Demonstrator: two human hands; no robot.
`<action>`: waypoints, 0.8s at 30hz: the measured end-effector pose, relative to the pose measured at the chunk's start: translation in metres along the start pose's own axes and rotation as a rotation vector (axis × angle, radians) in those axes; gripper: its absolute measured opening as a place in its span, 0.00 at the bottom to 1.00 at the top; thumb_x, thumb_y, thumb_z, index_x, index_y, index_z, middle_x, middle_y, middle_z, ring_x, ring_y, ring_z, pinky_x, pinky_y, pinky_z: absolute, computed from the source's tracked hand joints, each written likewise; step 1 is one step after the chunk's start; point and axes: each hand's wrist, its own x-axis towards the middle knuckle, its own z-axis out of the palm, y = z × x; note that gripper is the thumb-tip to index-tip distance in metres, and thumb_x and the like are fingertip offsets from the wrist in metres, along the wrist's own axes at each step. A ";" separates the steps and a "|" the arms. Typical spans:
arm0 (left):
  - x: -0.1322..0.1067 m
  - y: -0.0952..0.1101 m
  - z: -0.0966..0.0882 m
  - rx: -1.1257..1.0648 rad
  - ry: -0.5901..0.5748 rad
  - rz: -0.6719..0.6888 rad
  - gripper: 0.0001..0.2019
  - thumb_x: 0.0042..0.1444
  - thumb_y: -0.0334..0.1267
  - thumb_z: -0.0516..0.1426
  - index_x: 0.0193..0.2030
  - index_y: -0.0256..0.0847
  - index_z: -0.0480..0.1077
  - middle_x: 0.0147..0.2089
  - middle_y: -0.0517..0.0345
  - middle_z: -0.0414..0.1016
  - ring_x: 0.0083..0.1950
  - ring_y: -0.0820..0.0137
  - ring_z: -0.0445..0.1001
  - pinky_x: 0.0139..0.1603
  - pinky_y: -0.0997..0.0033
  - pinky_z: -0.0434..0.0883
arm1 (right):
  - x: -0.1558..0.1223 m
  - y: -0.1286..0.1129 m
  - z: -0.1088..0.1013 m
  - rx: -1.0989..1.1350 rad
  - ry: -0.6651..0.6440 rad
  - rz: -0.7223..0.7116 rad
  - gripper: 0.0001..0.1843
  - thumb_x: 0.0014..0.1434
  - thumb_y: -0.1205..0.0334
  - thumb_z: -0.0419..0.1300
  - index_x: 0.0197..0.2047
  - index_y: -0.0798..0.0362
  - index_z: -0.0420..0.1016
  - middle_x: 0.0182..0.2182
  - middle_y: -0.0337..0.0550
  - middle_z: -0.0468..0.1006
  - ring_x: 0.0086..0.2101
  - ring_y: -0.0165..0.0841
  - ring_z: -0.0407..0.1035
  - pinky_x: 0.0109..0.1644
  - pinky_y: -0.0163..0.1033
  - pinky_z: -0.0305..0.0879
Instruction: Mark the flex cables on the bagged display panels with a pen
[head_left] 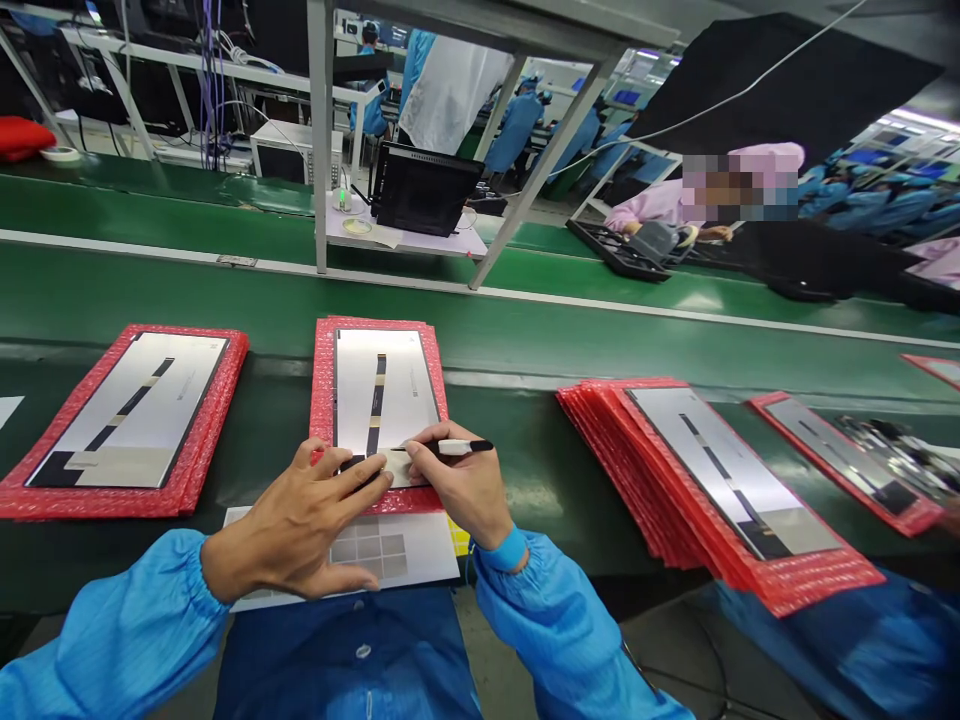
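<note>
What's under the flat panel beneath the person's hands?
Red bubble wrap shows around the edges of the panel and rests on the green conveyor belt. The panel covers the middle of the wrap, so whatever lies directly beneath it cannot be seen.

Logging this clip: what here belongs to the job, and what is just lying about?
Job: left hand pressing a silver panel in its red bubble bag; right hand holding a white pen over it.
Lying about: bagged panels to the left and right; white card under the hands; green conveyor belt.
</note>
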 end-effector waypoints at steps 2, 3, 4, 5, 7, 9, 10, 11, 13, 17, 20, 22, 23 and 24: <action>-0.002 0.000 0.003 0.018 -0.003 -0.009 0.45 0.61 0.69 0.55 0.75 0.39 0.60 0.73 0.44 0.67 0.61 0.48 0.69 0.65 0.44 0.57 | 0.000 0.001 0.000 0.015 0.003 0.004 0.12 0.55 0.53 0.72 0.31 0.51 0.78 0.21 0.39 0.79 0.21 0.35 0.76 0.28 0.39 0.80; -0.004 -0.002 0.005 0.019 0.003 0.000 0.45 0.61 0.69 0.56 0.76 0.41 0.59 0.73 0.45 0.66 0.62 0.48 0.68 0.67 0.42 0.55 | 0.000 0.002 0.000 0.024 0.004 0.003 0.12 0.55 0.53 0.72 0.31 0.51 0.78 0.21 0.39 0.79 0.21 0.35 0.76 0.28 0.39 0.80; -0.007 -0.005 0.007 0.015 0.012 0.019 0.44 0.61 0.68 0.56 0.77 0.43 0.58 0.74 0.46 0.65 0.64 0.47 0.67 0.70 0.41 0.53 | 0.000 0.003 -0.001 0.032 0.004 -0.004 0.12 0.56 0.53 0.72 0.31 0.51 0.78 0.21 0.39 0.79 0.21 0.35 0.76 0.28 0.39 0.80; -0.011 -0.009 0.009 0.006 0.026 0.046 0.44 0.62 0.66 0.57 0.77 0.44 0.56 0.75 0.47 0.64 0.66 0.47 0.66 0.72 0.40 0.51 | 0.000 0.004 -0.001 0.039 0.004 -0.012 0.12 0.56 0.53 0.72 0.31 0.51 0.78 0.21 0.39 0.79 0.21 0.35 0.76 0.29 0.39 0.80; -0.018 -0.017 0.011 -0.031 0.058 0.098 0.44 0.63 0.62 0.58 0.79 0.43 0.51 0.75 0.46 0.63 0.70 0.48 0.64 0.75 0.41 0.48 | 0.001 0.005 -0.002 0.045 0.002 -0.032 0.12 0.56 0.53 0.72 0.31 0.51 0.78 0.21 0.39 0.79 0.22 0.35 0.76 0.29 0.39 0.80; -0.023 -0.024 0.012 -0.075 0.085 0.119 0.45 0.65 0.58 0.58 0.80 0.38 0.47 0.75 0.43 0.63 0.73 0.50 0.62 0.77 0.45 0.49 | 0.001 0.006 -0.002 0.055 -0.003 -0.043 0.12 0.56 0.53 0.72 0.31 0.51 0.78 0.21 0.39 0.79 0.22 0.35 0.76 0.29 0.39 0.80; -0.024 -0.025 0.012 -0.087 0.094 0.119 0.45 0.65 0.57 0.57 0.80 0.36 0.45 0.75 0.42 0.63 0.74 0.51 0.61 0.77 0.46 0.50 | 0.001 0.007 -0.002 0.065 -0.007 -0.044 0.12 0.56 0.53 0.72 0.31 0.52 0.78 0.21 0.39 0.79 0.22 0.35 0.76 0.29 0.38 0.80; -0.025 -0.025 0.012 -0.088 0.100 0.117 0.45 0.65 0.57 0.57 0.80 0.36 0.45 0.74 0.41 0.64 0.74 0.50 0.61 0.78 0.45 0.49 | 0.001 0.007 -0.002 0.076 -0.010 -0.044 0.12 0.56 0.53 0.72 0.31 0.52 0.78 0.20 0.39 0.79 0.22 0.35 0.76 0.29 0.38 0.80; -0.024 -0.022 0.011 -0.059 0.099 0.104 0.46 0.65 0.60 0.57 0.80 0.38 0.46 0.73 0.42 0.65 0.73 0.49 0.63 0.77 0.43 0.48 | 0.001 0.007 -0.002 0.093 -0.016 -0.045 0.12 0.55 0.53 0.72 0.32 0.52 0.78 0.20 0.38 0.78 0.22 0.35 0.76 0.29 0.38 0.80; -0.018 -0.012 0.012 0.055 0.037 0.068 0.46 0.62 0.65 0.57 0.79 0.44 0.51 0.74 0.46 0.65 0.68 0.47 0.66 0.73 0.39 0.48 | 0.001 0.007 -0.002 0.102 -0.021 -0.038 0.12 0.55 0.53 0.73 0.32 0.51 0.78 0.20 0.38 0.78 0.21 0.35 0.76 0.29 0.38 0.79; -0.014 -0.005 0.010 0.125 -0.028 0.047 0.45 0.62 0.66 0.56 0.79 0.45 0.51 0.77 0.49 0.60 0.66 0.46 0.66 0.70 0.37 0.50 | 0.000 0.006 -0.002 0.106 -0.028 -0.035 0.12 0.55 0.53 0.72 0.31 0.51 0.78 0.20 0.38 0.79 0.21 0.35 0.76 0.29 0.38 0.79; -0.012 -0.001 0.008 0.149 -0.055 0.039 0.44 0.63 0.66 0.55 0.79 0.46 0.51 0.78 0.50 0.58 0.66 0.46 0.65 0.70 0.36 0.48 | 0.000 0.005 -0.002 0.107 -0.029 -0.041 0.12 0.55 0.53 0.72 0.31 0.51 0.78 0.19 0.37 0.78 0.21 0.35 0.76 0.29 0.38 0.79; -0.011 0.000 0.007 0.155 -0.060 0.040 0.44 0.63 0.66 0.55 0.79 0.47 0.51 0.78 0.50 0.57 0.66 0.46 0.64 0.71 0.35 0.47 | 0.000 0.005 -0.001 0.109 -0.027 -0.041 0.11 0.55 0.53 0.72 0.31 0.51 0.78 0.19 0.37 0.78 0.21 0.35 0.76 0.29 0.38 0.79; -0.011 0.002 0.006 0.158 -0.062 0.041 0.44 0.63 0.65 0.55 0.79 0.47 0.51 0.78 0.50 0.57 0.67 0.46 0.64 0.72 0.33 0.44 | 0.000 0.005 -0.001 0.110 -0.025 -0.040 0.11 0.55 0.53 0.72 0.31 0.51 0.78 0.19 0.37 0.78 0.21 0.35 0.76 0.29 0.38 0.80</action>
